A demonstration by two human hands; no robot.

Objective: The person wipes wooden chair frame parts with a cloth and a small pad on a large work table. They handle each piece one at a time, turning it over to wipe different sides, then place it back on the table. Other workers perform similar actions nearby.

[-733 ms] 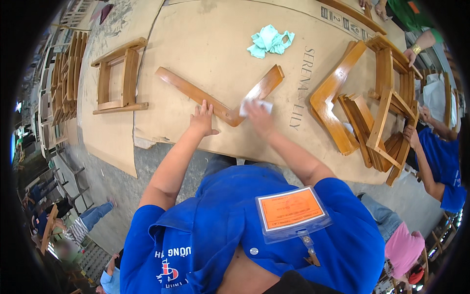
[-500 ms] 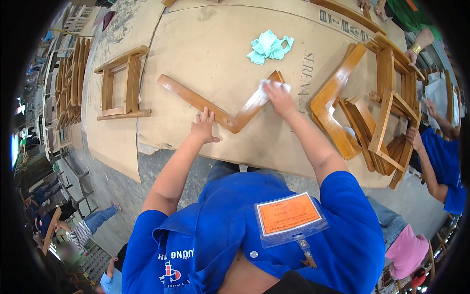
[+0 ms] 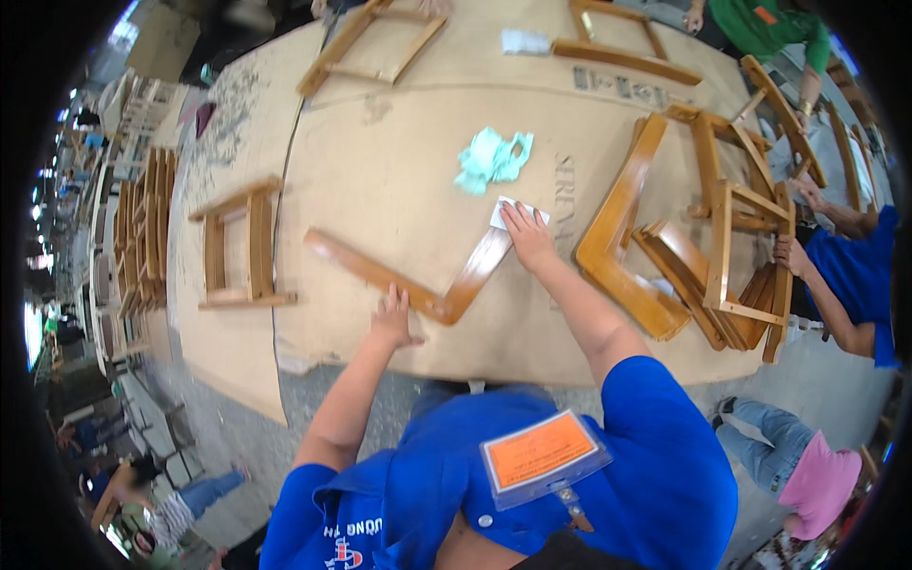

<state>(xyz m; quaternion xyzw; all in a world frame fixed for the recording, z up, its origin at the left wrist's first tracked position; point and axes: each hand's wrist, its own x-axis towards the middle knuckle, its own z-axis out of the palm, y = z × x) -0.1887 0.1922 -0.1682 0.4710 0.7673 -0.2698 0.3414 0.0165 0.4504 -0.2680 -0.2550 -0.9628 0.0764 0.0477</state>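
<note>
An L-shaped brown varnished wooden part (image 3: 469, 277) lies flat on the cardboard-covered table before me. My left hand (image 3: 391, 321) rests on its left arm close to the bend, fingers spread and thumb apart. At the far end of the right arm, my right hand (image 3: 528, 236) presses a white folded sheet (image 3: 503, 211) against the wood. The fingers lie over the sheet, and the tip of the wood is hidden under it. A crumpled mint-green cloth (image 3: 492, 160) sits just beyond that hand.
Several similar L-shaped parts (image 3: 608, 249) are stacked at right, beside assembled wooden frames (image 3: 750, 242) handled by a person in blue (image 3: 860, 275). Another frame (image 3: 258, 245) stands at left. Someone in green (image 3: 765, 33) is at the far right. More frames (image 3: 353, 47) lie along the far side.
The view has tilted, bringing the far side of the table into sight. My right hand has slid the white sheet outward over the wood's tip. My left hand stays near the bend.
</note>
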